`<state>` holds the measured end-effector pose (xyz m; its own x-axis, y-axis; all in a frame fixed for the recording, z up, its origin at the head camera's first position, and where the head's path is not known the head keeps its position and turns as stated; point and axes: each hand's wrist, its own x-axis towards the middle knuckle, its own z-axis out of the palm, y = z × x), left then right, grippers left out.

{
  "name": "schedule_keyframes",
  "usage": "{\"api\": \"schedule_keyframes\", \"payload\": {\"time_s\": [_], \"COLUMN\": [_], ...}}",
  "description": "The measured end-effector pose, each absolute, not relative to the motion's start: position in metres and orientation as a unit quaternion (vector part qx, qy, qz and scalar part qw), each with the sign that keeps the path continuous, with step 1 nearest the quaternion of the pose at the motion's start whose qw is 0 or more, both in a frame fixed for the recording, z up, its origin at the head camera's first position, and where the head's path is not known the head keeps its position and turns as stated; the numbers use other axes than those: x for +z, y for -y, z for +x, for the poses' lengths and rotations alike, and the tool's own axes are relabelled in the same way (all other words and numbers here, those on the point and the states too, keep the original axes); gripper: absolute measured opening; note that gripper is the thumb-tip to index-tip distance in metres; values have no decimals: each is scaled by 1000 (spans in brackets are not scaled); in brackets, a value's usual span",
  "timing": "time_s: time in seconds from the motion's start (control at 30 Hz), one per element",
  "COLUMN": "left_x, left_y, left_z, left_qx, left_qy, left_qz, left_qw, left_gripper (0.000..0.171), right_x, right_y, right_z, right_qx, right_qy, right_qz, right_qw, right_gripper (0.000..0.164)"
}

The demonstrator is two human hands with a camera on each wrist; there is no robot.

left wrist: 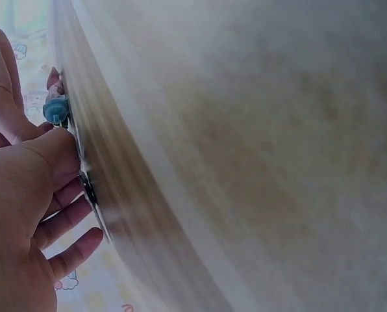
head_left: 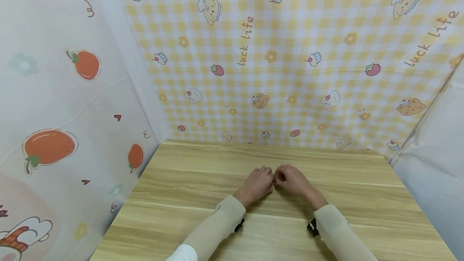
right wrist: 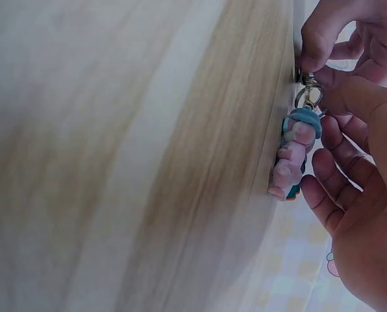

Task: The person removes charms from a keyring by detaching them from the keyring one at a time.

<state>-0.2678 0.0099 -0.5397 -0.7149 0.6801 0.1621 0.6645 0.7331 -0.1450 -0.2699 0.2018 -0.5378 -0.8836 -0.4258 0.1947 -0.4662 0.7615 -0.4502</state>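
Observation:
Near the middle of the table, my left hand (head_left: 258, 182) and right hand (head_left: 293, 179) meet over a small keychain. It carries a pink figurine (right wrist: 291, 156) with a teal cap (right wrist: 305, 116), lying along the tabletop, and a metal ring and clasp (right wrist: 310, 94) at its top. The left thumb and fingers pinch the clasp end; a dark strip (left wrist: 88, 188) shows beneath those fingers in the left wrist view. The right thumb and index finger pinch at the ring, while its other fingers curve beside the figurine. In the head view the hands mostly hide the keychain.
The wood-grain table (head_left: 203, 160) extends around both hands. A yellow checked curtain (head_left: 272, 79) hangs behind its far edge, and a white printed cloth (head_left: 105, 92) borders the left side. Black wrist mounts (head_left: 313, 227) sit on the light sleeves.

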Motion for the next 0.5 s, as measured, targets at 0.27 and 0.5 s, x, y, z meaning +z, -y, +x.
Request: {"api": "schedule_keyframes", "payload": {"time_s": [0.27, 0.5], "left_x": [-538, -532], "left_y": [-3, 3], "left_z": [-271, -275], "left_qx": [-8, -69], "left_qy": [929, 925], "left_qz": [-355, -351], "left_qw": [102, 132], "left_gripper": [11, 4], "right_x": [-535, -530], "right_y": [-200, -197], "right_z": [-270, -268], "right_qx": [288, 310], "right_qy": [931, 926], "right_qz": [225, 214], "right_qw": [23, 16], "right_gripper": [11, 5]}}
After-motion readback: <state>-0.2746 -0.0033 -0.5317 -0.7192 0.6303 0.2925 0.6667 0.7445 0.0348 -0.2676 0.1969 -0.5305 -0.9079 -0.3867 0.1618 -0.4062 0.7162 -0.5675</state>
